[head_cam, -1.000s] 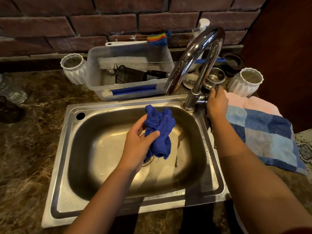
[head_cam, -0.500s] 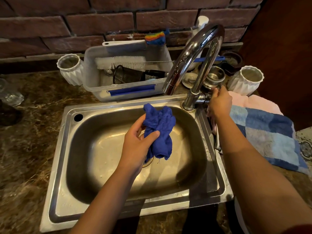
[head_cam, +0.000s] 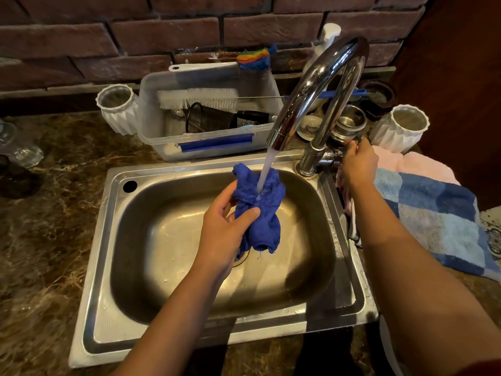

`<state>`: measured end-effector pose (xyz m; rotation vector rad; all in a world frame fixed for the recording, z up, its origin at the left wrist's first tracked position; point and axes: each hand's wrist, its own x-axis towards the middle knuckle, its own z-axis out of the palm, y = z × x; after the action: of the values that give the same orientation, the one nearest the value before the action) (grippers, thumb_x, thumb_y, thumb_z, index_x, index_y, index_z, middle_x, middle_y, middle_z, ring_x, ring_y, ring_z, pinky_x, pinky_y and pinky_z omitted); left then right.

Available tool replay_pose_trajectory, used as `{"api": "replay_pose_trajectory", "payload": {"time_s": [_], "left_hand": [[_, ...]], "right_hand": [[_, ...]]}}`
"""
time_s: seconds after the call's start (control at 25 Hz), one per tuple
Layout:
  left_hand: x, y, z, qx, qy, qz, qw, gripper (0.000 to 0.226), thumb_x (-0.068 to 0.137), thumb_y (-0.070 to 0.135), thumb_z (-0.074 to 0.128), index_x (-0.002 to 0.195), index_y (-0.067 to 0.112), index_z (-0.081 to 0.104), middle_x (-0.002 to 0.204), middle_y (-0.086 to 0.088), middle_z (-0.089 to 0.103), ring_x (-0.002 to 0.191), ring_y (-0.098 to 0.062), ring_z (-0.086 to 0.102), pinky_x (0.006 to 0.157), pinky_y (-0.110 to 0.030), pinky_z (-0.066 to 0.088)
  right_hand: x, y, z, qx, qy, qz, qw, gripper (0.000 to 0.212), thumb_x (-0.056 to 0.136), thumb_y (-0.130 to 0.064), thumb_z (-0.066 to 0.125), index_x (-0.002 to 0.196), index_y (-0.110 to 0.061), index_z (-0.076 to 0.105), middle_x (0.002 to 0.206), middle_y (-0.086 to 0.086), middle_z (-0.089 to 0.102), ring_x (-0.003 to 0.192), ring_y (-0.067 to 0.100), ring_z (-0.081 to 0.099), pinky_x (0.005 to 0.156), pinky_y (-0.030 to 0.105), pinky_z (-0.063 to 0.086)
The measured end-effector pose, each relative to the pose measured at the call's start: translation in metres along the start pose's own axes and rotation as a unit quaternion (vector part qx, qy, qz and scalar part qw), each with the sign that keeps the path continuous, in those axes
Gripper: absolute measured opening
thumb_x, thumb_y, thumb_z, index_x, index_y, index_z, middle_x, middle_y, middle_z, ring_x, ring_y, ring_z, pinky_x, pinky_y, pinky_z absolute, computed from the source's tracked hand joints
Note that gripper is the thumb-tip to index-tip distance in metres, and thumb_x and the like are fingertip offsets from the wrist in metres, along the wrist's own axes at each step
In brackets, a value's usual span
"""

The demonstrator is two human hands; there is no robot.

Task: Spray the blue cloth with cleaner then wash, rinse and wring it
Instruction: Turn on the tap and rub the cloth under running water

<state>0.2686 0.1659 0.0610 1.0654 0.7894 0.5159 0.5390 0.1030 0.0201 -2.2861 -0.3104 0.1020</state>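
Note:
My left hand [head_cam: 226,226] grips the bunched blue cloth [head_cam: 261,210] over the steel sink [head_cam: 113,267], just above the drain. A stream of water [head_cam: 267,169] runs from the chrome faucet [head_cam: 317,85] spout straight onto the top of the cloth. My right hand [head_cam: 356,164] is closed around the faucet handle at the right of the faucet base. A white bottle top [head_cam: 329,32] shows behind the faucet arch; the rest of that bottle is hidden.
A clear plastic bin [head_cam: 208,142] with a bottle brush and strainer stands behind the sink. White ribbed cups [head_cam: 118,109] [head_cam: 401,128] flank it. A blue checked towel [head_cam: 439,221] over a pink one lies right of the sink. Brick wall behind; marble counter [head_cam: 48,240] at left.
Water has started running from the faucet onto the cloth. My right hand has stayed on the handle at the faucet base; my left hand keeps the cloth under the spout.

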Motion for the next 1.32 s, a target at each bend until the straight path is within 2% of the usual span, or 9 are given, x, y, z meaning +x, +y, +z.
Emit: {"api": "replay_pose_trajectory", "payload": {"time_s": [0.56, 0.72, 0.88, 1.04, 1.08, 1.2, 1.24, 1.28, 1.32], "left_hand": [[-0.003, 0.001, 0.002, -0.002, -0.002, 0.005, 1.000, 0.054, 0.081, -0.002, 0.061, 0.129, 0.020, 0.051, 0.120, 0.000, 0.063, 0.104, -0.012, 0.065, 0.082, -0.027, 0.054], [-0.003, 0.001, 0.000, 0.000, 0.004, 0.002, 1.000, 0.053, 0.080, -0.001, 0.063, 0.127, 0.021, 0.052, 0.121, -0.001, 0.063, 0.106, -0.014, 0.064, 0.083, -0.029, 0.053], [-0.005, 0.003, -0.001, 0.001, 0.013, -0.005, 1.000, 0.053, 0.078, 0.000, 0.066, 0.126, 0.021, 0.054, 0.121, -0.005, 0.063, 0.105, -0.019, 0.064, 0.080, -0.030, 0.055], [-0.005, 0.002, -0.003, -0.007, 0.020, -0.011, 1.000, 0.050, 0.080, 0.000, 0.063, 0.124, 0.021, 0.056, 0.120, -0.006, 0.063, 0.105, -0.022, 0.064, 0.087, -0.040, 0.054], [-0.005, 0.002, -0.004, -0.006, 0.022, -0.008, 1.000, 0.050, 0.079, 0.000, 0.064, 0.123, 0.022, 0.056, 0.120, -0.006, 0.063, 0.106, -0.022, 0.064, 0.088, -0.041, 0.053], [-0.007, 0.000, -0.005, -0.004, 0.039, 0.003, 0.999, 0.047, 0.079, -0.002, 0.063, 0.119, 0.024, 0.059, 0.114, -0.001, 0.066, 0.104, -0.020, 0.065, 0.088, -0.039, 0.053], [-0.008, 0.000, -0.005, 0.000, 0.044, 0.005, 0.999, 0.046, 0.080, -0.002, 0.062, 0.117, 0.025, 0.059, 0.112, 0.001, 0.066, 0.103, -0.019, 0.065, 0.087, -0.038, 0.053], [-0.009, 0.000, -0.004, 0.006, 0.046, 0.006, 0.999, 0.045, 0.081, -0.002, 0.061, 0.115, 0.027, 0.060, 0.111, 0.002, 0.066, 0.101, -0.018, 0.065, 0.086, -0.037, 0.053], [-0.010, 0.000, -0.004, 0.005, 0.043, 0.003, 0.999, 0.042, 0.082, 0.000, 0.059, 0.112, 0.029, 0.060, 0.110, 0.002, 0.066, 0.099, -0.016, 0.066, 0.085, -0.036, 0.053]], "right_hand": [[0.002, 0.000, 0.002, -0.010, 0.005, 0.013, 1.000, 0.031, 0.097, -0.023, 0.036, 0.108, -0.001, 0.054, 0.112, 0.024, 0.062, 0.102, 0.038, 0.056, 0.083, 0.041, 0.043], [0.002, 0.001, 0.004, -0.006, 0.010, 0.017, 1.000, 0.031, 0.097, -0.023, 0.036, 0.109, -0.002, 0.055, 0.111, 0.023, 0.063, 0.101, 0.037, 0.057, 0.085, 0.043, 0.044], [0.006, 0.007, 0.008, 0.012, 0.014, 0.027, 0.999, 0.030, 0.096, -0.027, 0.036, 0.103, -0.006, 0.056, 0.105, 0.023, 0.065, 0.094, 0.039, 0.061, 0.085, 0.052, 0.049], [0.005, 0.008, 0.011, 0.020, 0.004, 0.039, 0.999, 0.031, 0.093, -0.031, 0.037, 0.103, -0.008, 0.055, 0.105, 0.023, 0.064, 0.095, 0.040, 0.061, 0.085, 0.055, 0.049], [0.001, 0.004, 0.009, 0.042, 0.012, 0.051, 0.998, 0.032, 0.092, -0.033, 0.038, 0.107, -0.010, 0.054, 0.107, 0.021, 0.064, 0.097, 0.039, 0.061, 0.088, 0.053, 0.049], [-0.049, -0.023, -0.002, 0.139, 0.097, 0.111, 0.979, 0.043, 0.090, -0.035, 0.048, 0.129, -0.015, 0.042, 0.126, 0.012, 0.053, 0.113, 0.026, 0.053, 0.092, 0.034, 0.043], [-0.078, -0.032, -0.001, 0.161, 0.072, 0.100, 0.979, 0.047, 0.089, -0.038, 0.048, 0.131, -0.017, 0.041, 0.129, 0.008, 0.050, 0.114, 0.021, 0.051, 0.090, 0.032, 0.042], [-0.110, -0.041, 0.000, 0.194, -0.022, 0.077, 0.978, 0.051, 0.087, -0.045, 0.047, 0.132, -0.021, 0.041, 0.131, 0.003, 0.049, 0.114, 0.016, 0.051, 0.090, 0.031, 0.043], [-0.141, -0.051, 0.002, 0.229, -0.150, 0.061, 0.960, 0.054, 0.085, -0.051, 0.046, 0.133, -0.026, 0.040, 0.131, -0.001, 0.051, 0.114, 0.013, 0.053, 0.091, 0.033, 0.046]]}}
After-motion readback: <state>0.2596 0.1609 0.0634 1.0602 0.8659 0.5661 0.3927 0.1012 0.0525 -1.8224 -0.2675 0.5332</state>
